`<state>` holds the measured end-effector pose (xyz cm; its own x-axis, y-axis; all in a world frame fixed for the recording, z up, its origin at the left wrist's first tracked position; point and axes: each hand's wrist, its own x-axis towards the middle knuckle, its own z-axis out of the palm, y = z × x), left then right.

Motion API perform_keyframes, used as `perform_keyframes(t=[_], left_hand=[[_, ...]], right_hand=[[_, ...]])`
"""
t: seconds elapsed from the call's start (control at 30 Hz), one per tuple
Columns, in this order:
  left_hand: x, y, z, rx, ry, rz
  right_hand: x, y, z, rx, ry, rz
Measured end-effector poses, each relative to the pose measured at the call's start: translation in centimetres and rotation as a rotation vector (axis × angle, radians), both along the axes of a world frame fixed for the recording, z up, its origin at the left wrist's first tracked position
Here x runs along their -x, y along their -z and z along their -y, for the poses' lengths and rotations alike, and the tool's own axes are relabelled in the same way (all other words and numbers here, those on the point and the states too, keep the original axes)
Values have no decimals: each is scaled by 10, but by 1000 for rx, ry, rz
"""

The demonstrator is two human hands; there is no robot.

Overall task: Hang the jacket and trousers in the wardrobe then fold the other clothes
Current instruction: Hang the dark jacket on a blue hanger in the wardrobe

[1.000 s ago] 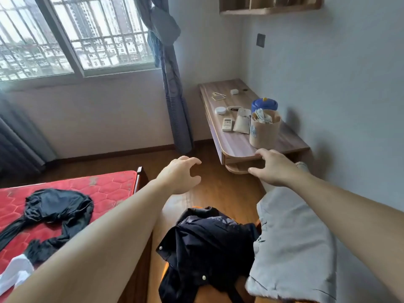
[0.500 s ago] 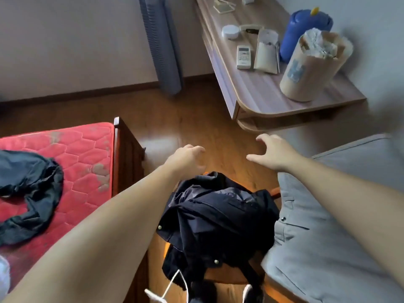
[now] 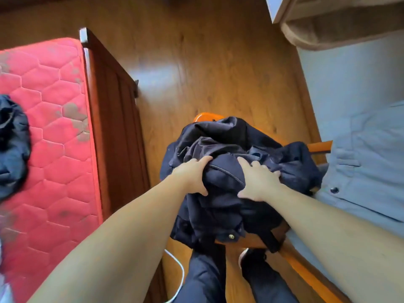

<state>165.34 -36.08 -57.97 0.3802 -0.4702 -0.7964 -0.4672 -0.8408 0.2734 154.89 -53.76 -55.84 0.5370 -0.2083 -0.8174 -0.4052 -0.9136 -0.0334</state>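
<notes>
Both hands are lying on the jacket (image 3: 236,171), which is sitting in a crumpled heap on the chair (image 3: 319,147) directly ahead of and below the person. Left hand (image 3: 191,174) is curling its fingers into the fabric on the left of a raised fold, thumb tucked under, so it is gripping the cloth; right hand (image 3: 258,181) is resting on the right of that fold with fingers spread and fairly straight, pressing rather than closing, though the fingertips may be starting to dig in. Between them the zip (image 3: 227,174) is running slantwise, from upper left to lower right. Neither hand is nearer; they are flanking the fold evenly, so a two-handed lift straight up looks the natural next move. Having no clear long axis while bunched, the jacket is spreading towards the far chair edge and hanging over the near edge, where a snap (image 3: 230,236) is showing. Grey trousers (image 3: 360,171) are lying just right of it, touching its edge. A dark garment (image 3: 12,145) is lying well apart on the red mattress (image 3: 54,119) to the left. No wardrobe is showing.
</notes>
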Motion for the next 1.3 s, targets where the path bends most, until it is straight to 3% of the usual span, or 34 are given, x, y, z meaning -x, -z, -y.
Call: perform_keyframes(t=[0.13,0.3,0.43,0.6,0.7,0.9,1.0,1.1,1.23,1.3], left_hand=[[5,3,-3,128,-141,119],[-4,-46,3,275,-346,-23],[-34,-141,37,364,-498,-200],[-68,-303,79,514,-396,-256],[-65,-397,88,642,-345,-389],[-17,-504,83,519,-150,-212],[11,-538,83,782,-324,-176],[39,-590,84,1138,-537,-162],[83,-644,104,1185,-516,-72],[108,-658,115,1146,-517,-15]], right_hand=[[11,8,5,-39,176,246],[-17,-62,37,-354,385,387],[-53,-174,67,-551,461,516],[-67,-340,106,-613,471,692],[-48,-439,118,-758,515,867],[20,-576,130,-1160,608,1159],[56,-589,153,-1151,638,1108],[91,-572,186,-980,619,947],[122,-556,179,-613,340,667],[127,-565,160,-578,261,710]])
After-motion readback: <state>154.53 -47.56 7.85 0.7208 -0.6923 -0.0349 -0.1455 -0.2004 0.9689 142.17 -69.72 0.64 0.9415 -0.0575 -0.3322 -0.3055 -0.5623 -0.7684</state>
